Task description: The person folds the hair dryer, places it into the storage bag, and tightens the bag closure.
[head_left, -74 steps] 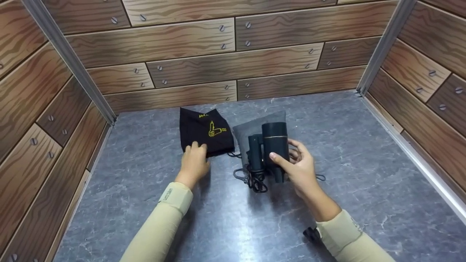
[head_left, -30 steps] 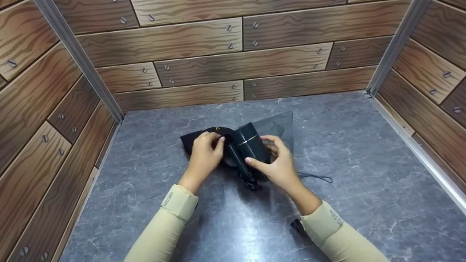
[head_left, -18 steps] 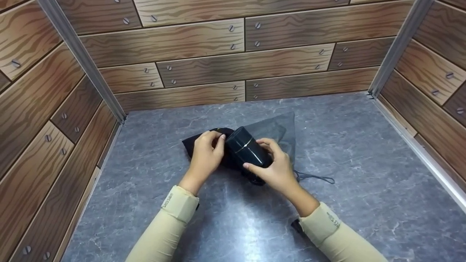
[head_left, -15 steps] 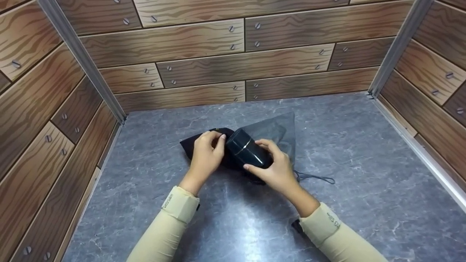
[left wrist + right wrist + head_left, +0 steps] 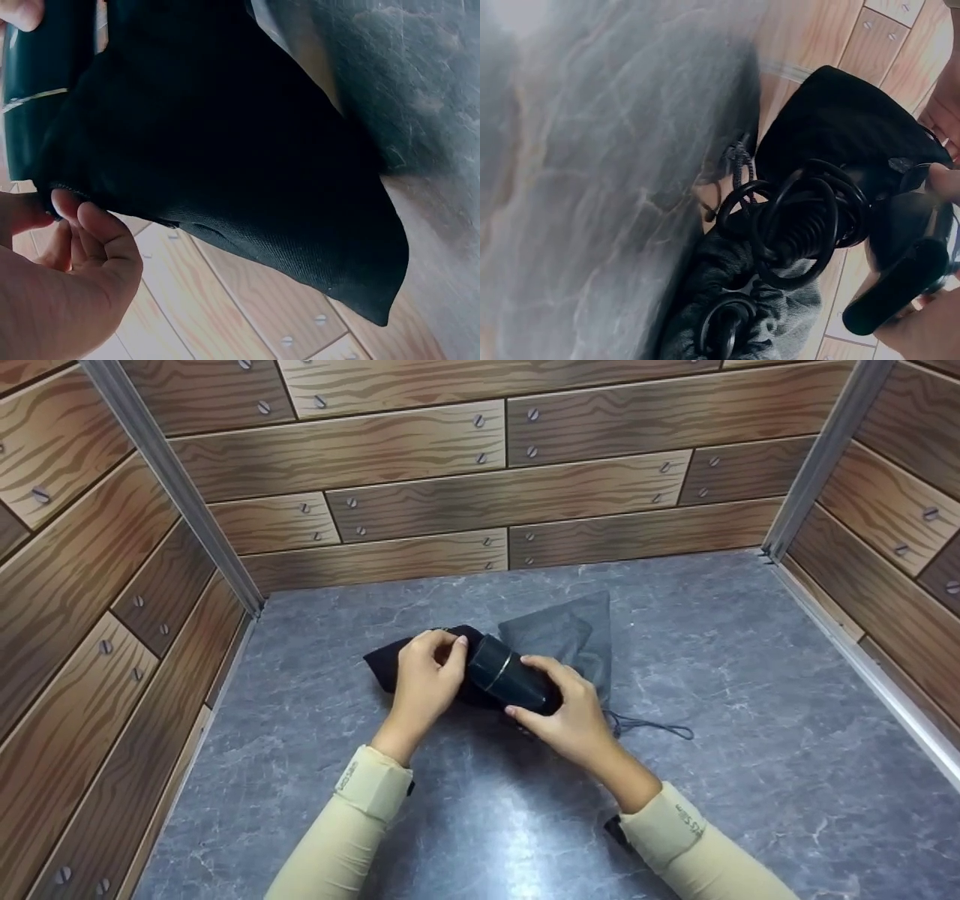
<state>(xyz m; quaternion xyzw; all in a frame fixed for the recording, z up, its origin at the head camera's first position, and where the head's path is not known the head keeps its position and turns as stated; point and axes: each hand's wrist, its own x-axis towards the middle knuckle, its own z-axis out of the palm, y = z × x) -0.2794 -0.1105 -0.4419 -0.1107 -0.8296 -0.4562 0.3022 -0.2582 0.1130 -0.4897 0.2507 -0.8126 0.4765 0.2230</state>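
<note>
My right hand [image 5: 574,716] grips a dark green hair dryer [image 5: 514,679], thumb on the near side and fingers on the far side. Its gold-ringed barrel tilts up and left against the mouth of a black cloth drawstring bag [image 5: 384,661]. At the bag's rim my left hand [image 5: 427,675] pinches the cloth between thumb and fingers; the left wrist view shows the black cloth [image 5: 225,150] hanging from that pinch. The dryer's coiled black cord [image 5: 810,221] shows below the bag in the right wrist view. How far the dryer sits inside cannot be told.
A grey drawstring pouch [image 5: 566,630] lies flat just behind the dryer, its cord loop [image 5: 660,726] trailing right. All rests on a grey marbled table [image 5: 750,697]. Wood-print panels [image 5: 420,510] wall in the back and both sides.
My left hand went from resting on the flat black bag to pinching its rim. My right hand brought the dryer left from over the grey pouch, tilting it to the bag's mouth; its handle is now hidden.
</note>
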